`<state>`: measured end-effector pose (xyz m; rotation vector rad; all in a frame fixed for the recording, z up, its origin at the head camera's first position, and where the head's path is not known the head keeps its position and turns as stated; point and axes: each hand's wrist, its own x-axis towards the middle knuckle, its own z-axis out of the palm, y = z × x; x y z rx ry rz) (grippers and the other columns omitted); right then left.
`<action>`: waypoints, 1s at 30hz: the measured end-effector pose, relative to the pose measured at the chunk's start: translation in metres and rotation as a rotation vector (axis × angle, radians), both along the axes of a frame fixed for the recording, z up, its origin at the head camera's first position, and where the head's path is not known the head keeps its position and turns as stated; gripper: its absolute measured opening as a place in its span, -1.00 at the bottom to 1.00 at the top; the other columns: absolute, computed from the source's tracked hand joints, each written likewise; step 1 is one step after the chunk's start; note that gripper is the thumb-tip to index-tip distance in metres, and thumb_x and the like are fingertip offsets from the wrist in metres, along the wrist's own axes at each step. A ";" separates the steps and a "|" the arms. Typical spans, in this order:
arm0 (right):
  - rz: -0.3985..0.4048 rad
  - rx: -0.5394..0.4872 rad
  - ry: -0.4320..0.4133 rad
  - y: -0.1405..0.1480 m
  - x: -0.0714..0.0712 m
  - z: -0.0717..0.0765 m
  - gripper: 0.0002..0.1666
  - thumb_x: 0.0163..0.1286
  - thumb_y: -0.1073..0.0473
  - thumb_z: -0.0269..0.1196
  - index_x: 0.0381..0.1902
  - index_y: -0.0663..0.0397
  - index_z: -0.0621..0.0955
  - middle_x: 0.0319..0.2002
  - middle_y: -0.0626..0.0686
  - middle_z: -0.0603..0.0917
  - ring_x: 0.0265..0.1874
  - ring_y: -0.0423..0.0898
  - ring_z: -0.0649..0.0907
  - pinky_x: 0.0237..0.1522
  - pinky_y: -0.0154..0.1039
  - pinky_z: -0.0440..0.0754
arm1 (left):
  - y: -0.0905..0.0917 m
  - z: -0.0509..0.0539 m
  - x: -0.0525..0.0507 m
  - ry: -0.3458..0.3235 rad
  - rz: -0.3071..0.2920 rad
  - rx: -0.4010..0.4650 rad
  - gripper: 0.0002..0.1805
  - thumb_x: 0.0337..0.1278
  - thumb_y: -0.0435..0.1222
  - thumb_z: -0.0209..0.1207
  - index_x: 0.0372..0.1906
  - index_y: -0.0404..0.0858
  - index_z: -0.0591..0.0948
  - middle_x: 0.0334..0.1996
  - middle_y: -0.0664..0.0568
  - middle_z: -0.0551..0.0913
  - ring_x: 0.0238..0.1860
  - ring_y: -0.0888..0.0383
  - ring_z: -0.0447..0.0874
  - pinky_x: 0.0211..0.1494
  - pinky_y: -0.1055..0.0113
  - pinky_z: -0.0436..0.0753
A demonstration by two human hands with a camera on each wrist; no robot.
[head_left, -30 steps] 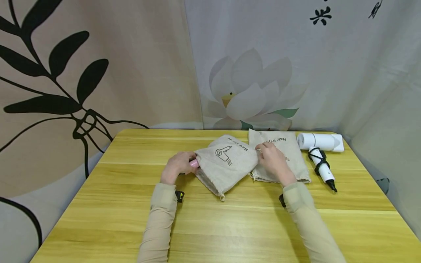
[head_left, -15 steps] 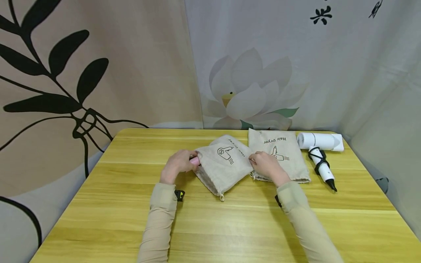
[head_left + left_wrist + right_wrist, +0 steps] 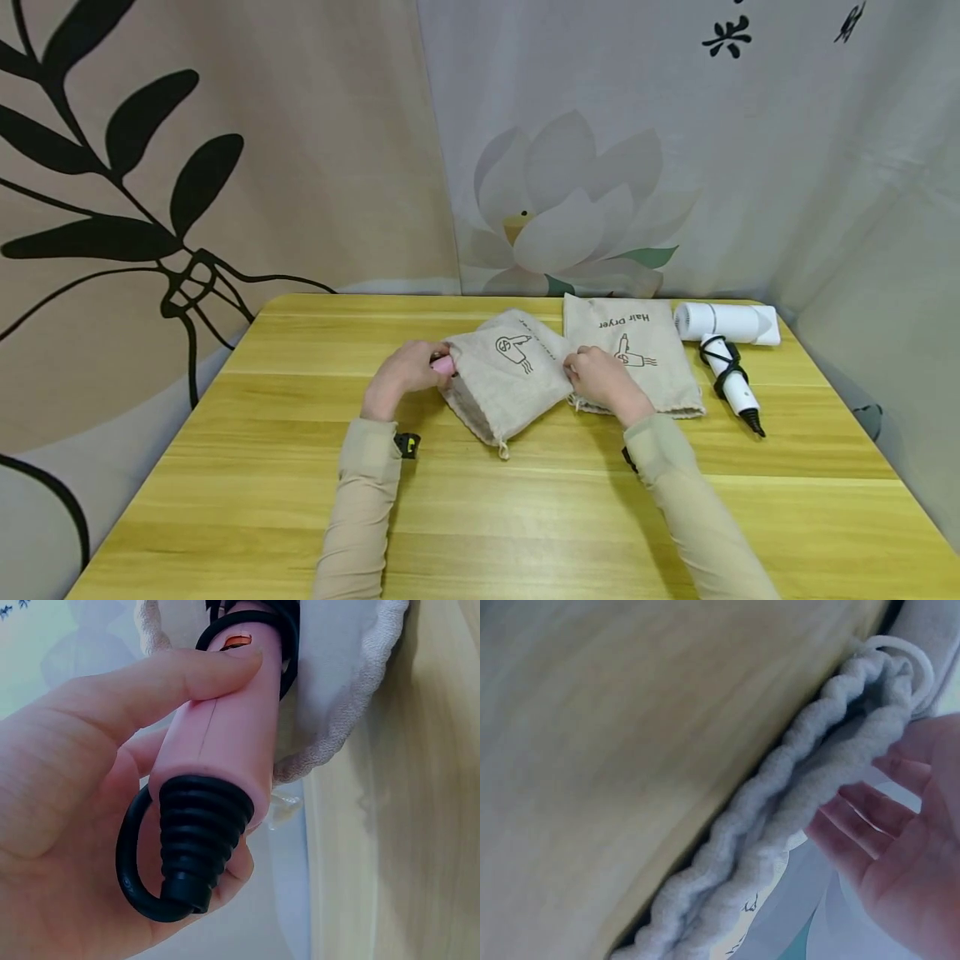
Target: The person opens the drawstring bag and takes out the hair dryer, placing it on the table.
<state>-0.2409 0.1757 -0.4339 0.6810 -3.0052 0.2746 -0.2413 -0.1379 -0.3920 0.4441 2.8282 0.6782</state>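
Observation:
My left hand [image 3: 408,371] grips the pink handle [image 3: 225,727] of a hair dryer. In the left wrist view a black cord [image 3: 247,621] is wound around this handle, and a ribbed black cord guard ends it. The rest of the dryer is hidden inside a beige cloth drawstring bag [image 3: 517,375] printed with a hair dryer drawing. My right hand [image 3: 603,379] pinches that bag's right edge, its fingers curled at the cloth. A second bag [image 3: 637,321], marked "Hair Dryer", lies flat behind and beside the right hand. In the right wrist view a gathered bag mouth [image 3: 772,802] lies near my fingers.
A white hair dryer [image 3: 727,323] lies at the back right of the wooden table [image 3: 495,525]. Its handle [image 3: 731,379], with black cord wound around it, points toward the front. A patterned curtain [image 3: 360,167] hangs behind the table.
My right hand has moved left and slightly down from above the second bag, uncovering its print, and the held bag's right side has drawn in. The left hand stays nearly still.

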 end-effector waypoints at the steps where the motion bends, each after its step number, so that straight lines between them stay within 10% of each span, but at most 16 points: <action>1: -0.001 0.000 -0.001 0.000 0.000 0.000 -0.78 0.34 0.22 0.17 -0.14 0.15 0.69 -0.29 0.13 0.67 -0.31 0.05 0.66 -0.23 -0.08 0.65 | 0.000 0.001 0.000 -0.006 0.000 0.002 -0.57 -0.12 -0.27 0.31 -0.02 -0.20 0.60 -0.20 -0.07 0.63 -0.24 0.06 0.50 -0.19 0.27 0.45; 30: -0.024 -0.022 -0.024 0.001 -0.002 -0.002 -0.79 0.33 0.19 0.17 -0.18 0.08 0.71 -0.30 0.08 0.66 -0.34 0.00 0.65 -0.27 -0.10 0.65 | -0.016 0.018 0.009 -0.095 -0.083 0.049 -0.49 -0.10 -0.25 0.33 0.07 -0.23 0.58 -0.08 -0.12 0.64 -0.19 0.07 0.50 -0.18 0.34 0.46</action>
